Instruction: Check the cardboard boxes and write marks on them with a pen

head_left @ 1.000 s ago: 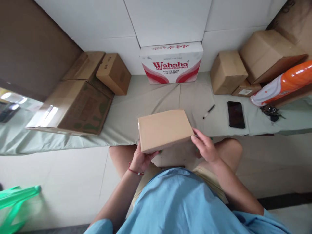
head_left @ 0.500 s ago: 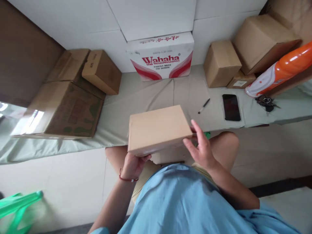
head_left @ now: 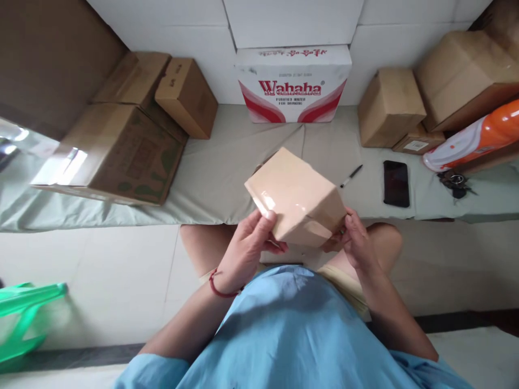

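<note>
A small tan cardboard box is held up tilted above my lap, at the front edge of the cloth-covered surface. Shiny clear tape shows on its upper face. My left hand grips the near left corner, thumb on top and fingers beneath. On the opposite side, my right hand is closed on the right corner, with some fingers hidden behind the carton. Just beyond the box on the right lies a pen, and farther right a black phone.
A white Wahaha water carton stands against the wall. Brown cartons are grouped at left, with more boxes at right. Beside those are an orange-and-white bottle and keys. A green plastic stool is on the floor at left.
The box has been turned and tipped, so a taped face now shows. My left hand moved from underneath to the near left corner; my right hand closed on the right corner.
</note>
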`<state>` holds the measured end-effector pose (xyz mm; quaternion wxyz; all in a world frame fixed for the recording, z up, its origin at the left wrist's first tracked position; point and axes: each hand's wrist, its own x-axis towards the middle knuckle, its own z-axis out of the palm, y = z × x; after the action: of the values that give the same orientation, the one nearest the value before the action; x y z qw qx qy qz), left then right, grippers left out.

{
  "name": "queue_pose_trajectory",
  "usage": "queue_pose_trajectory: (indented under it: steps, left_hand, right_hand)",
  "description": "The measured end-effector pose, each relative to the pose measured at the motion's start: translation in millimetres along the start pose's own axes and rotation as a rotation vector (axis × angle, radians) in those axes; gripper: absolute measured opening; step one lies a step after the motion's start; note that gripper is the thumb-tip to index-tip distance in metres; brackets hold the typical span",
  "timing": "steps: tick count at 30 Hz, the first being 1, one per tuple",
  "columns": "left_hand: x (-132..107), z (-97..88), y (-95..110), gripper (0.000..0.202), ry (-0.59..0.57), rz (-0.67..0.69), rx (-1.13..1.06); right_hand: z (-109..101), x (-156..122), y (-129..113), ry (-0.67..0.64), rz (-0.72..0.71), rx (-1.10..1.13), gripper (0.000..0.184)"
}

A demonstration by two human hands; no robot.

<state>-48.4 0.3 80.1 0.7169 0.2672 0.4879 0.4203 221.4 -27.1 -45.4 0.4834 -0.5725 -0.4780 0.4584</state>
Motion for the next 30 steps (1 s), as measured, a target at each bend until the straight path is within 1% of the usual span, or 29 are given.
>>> queue_pose_trajectory:
  steps: [3,4,7,10,12,14,16,18,19,20,21,22,24,25,26,27,28,29,30]
  left_hand:
    - [3.5,14.4,4.9,0.036,-0.041,0.095,0.126]
    - [6.6,18.4,7.5,0.037,-0.036,0.132,0.195]
    - [16.7,29.3,16.7,0.043,0.001,0.208,0.454]
    - [21.8,39.3,25.8,0.047,-0.010,0.220,0.646]
    - [22.4,42.7,28.6,0.048,-0.044,0.215,0.731]
    - [22.2,41.3,26.3,0.046,-0.057,0.223,0.778]
    - [22.2,34.8,18.7,0.038,-0.018,0.263,0.762]
    - [22.1,25.5,8.1,0.032,0.038,0.350,0.721]
    - [21.6,20.9,2.7,0.034,0.051,0.411,0.708]
    - [20.8,17.0,-2.4,0.039,0.037,0.477,0.710]
    - [19.6,13.9,-7.0,0.043,-0.010,0.540,0.720]
    - [18.1,11.9,-11.0,0.045,-0.087,0.593,0.733]
    - [15.6,10.4,-18.3,0.044,-0.295,0.653,0.756]
    - [15.6,10.3,-22.1,0.043,-0.391,0.662,0.762]
    - [17.0,10.2,-26.5,0.043,-0.454,0.657,0.761]
    - [20.3,9.8,-31.6,0.044,-0.473,0.636,0.752]
    - [25.6,8.8,-37.5,0.043,-0.442,0.596,0.737]
    - [32.8,7.3,-44.1,0.042,-0.373,0.535,0.713]
    - [41.7,5.2,-51.2,0.040,-0.277,0.443,0.663]
  right_hand:
    - [5.2,-6.2,15.0,-0.112,0.229,0.214,0.060]
    - [7.4,-8.4,18.8,-0.122,0.271,0.262,0.060]
    - [13.9,-13.7,24.6,-0.065,0.351,0.435,0.056]
    - [18.6,-16.4,23.6,-0.015,0.413,0.610,0.057]
    - [19.5,-17.2,22.3,0.007,0.430,0.641,0.055]
    - [18.2,-17.3,21.5,0.051,0.434,0.574,0.049]
    - [14.3,-16.1,19.5,0.102,0.424,0.479,0.043]
    - [8.1,-13.3,13.5,0.120,0.393,0.451,0.040]
    - [4.4,-11.4,8.3,0.130,0.364,0.473,0.040]
    - [0.6,-9.2,1.7,0.148,0.325,0.507,0.041]
    - [-3.5,-6.9,-6.2,0.176,0.280,0.540,0.042]
    - [-7.5,-4.6,-15.0,0.221,0.226,0.568,0.044]
    - [-16.2,0.0,-33.6,0.331,0.107,0.584,0.048]
    - [-21.0,2.2,-42.4,0.366,0.054,0.567,0.050]
    - [-26.1,4.3,-50.2,0.385,0.010,0.534,0.053]
    - [-31.7,6.5,-56.8,0.392,-0.025,0.486,0.055]
    - [-37.7,8.7,-61.9,0.386,-0.044,0.432,0.057]
    - [-44.0,11.0,-65.4,0.371,-0.047,0.380,0.060]
    - [-50.4,13.4,-67.4,0.357,-0.035,0.342,0.060]
